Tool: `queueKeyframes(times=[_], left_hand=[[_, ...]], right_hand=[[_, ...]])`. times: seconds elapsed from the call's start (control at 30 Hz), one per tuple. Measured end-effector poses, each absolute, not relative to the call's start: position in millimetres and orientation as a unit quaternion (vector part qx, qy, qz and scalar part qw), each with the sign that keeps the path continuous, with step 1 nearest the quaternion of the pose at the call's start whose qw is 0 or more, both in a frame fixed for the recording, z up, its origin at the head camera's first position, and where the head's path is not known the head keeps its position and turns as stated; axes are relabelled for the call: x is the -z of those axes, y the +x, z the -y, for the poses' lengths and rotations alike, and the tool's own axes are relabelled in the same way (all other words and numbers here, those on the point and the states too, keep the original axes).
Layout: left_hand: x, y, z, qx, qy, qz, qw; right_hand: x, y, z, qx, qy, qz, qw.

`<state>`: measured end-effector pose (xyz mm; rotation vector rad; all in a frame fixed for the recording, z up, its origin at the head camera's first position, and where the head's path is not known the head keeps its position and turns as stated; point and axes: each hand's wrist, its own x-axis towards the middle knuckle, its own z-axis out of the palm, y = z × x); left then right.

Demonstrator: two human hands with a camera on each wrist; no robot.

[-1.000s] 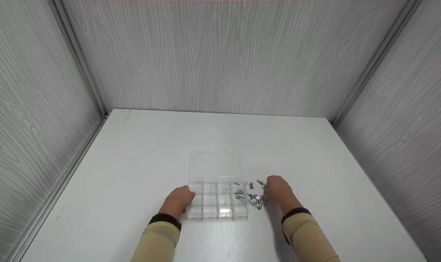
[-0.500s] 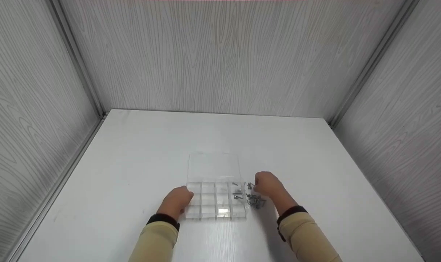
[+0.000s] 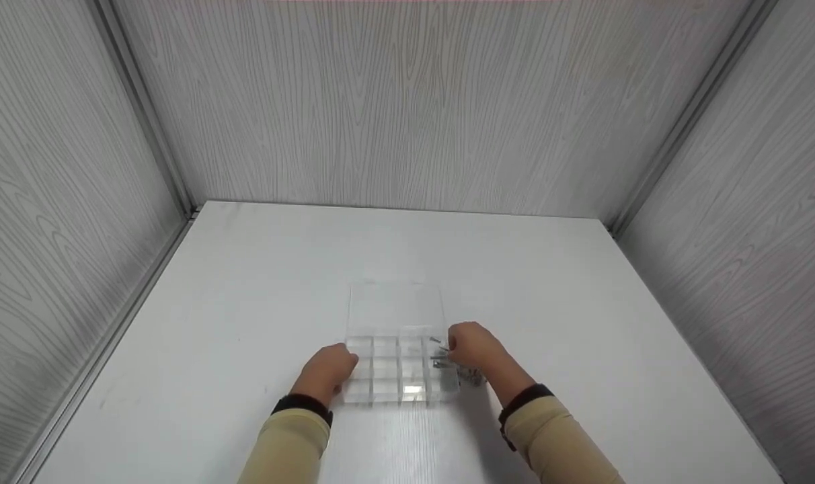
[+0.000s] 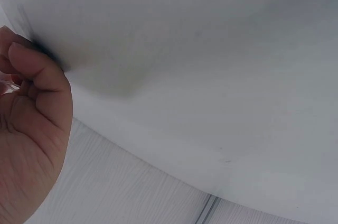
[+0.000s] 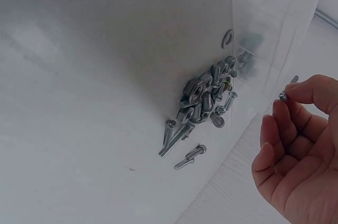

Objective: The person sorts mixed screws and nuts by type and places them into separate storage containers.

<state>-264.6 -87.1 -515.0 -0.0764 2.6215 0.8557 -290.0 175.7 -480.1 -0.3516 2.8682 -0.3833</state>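
Note:
A clear plastic compartment box lies on the white table, its transparent lid folded back behind it. My left hand grips the box's left side, thumb over the edge; in the left wrist view its fingers curl at the frame's edge. Over the right-hand column of compartments is my right hand. Between thumb and index finger it pinches a small screw. A few screws lie in that right column. Beside the box's right wall is a loose heap of screws and nuts, partly hidden by my right hand in the head view.
A washer lies apart from the heap, close to the box wall. Two screws lie off its other end. Grey wood-grain panels enclose the white table at the back and both sides.
My right hand has moved left from the loose hardware to the right edge of the box, picking up a screw on the way. My left hand stays on the box.

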Motion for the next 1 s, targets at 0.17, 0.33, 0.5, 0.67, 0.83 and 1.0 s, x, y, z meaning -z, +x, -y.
queueKeyframes(times=[0.17, 0.33, 0.5, 0.67, 0.83, 1.0], left_hand=[[515.4, -265.3, 87.0, -0.306, -0.026, -0.933, 0.189], [517.1, -266.9, 86.1, -0.321, -0.038, -0.926, 0.196], [518.3, -267.0, 85.7, -0.322, -0.042, -0.925, 0.195], [517.3, -266.2, 85.3, -0.319, -0.044, -0.926, 0.196], [516.4, -267.0, 85.7, -0.312, -0.036, -0.928, 0.200], [516.0, -267.4, 86.1, -0.306, -0.032, -0.931, 0.197]], right_hand=[[480.9, -288.9, -172.2, 0.137, -0.116, -0.976, 0.119], [485.1, -288.3, -171.2, 0.141, -0.114, -0.976, 0.125], [488.0, -287.9, -170.6, 0.143, -0.098, -0.976, 0.128], [489.2, -287.1, -172.7, 0.149, -0.112, -0.975, 0.118], [486.9, -288.1, -177.8, 0.173, -0.145, -0.968, 0.106], [484.9, -293.2, -185.4, 0.186, -0.140, -0.969, 0.088]])
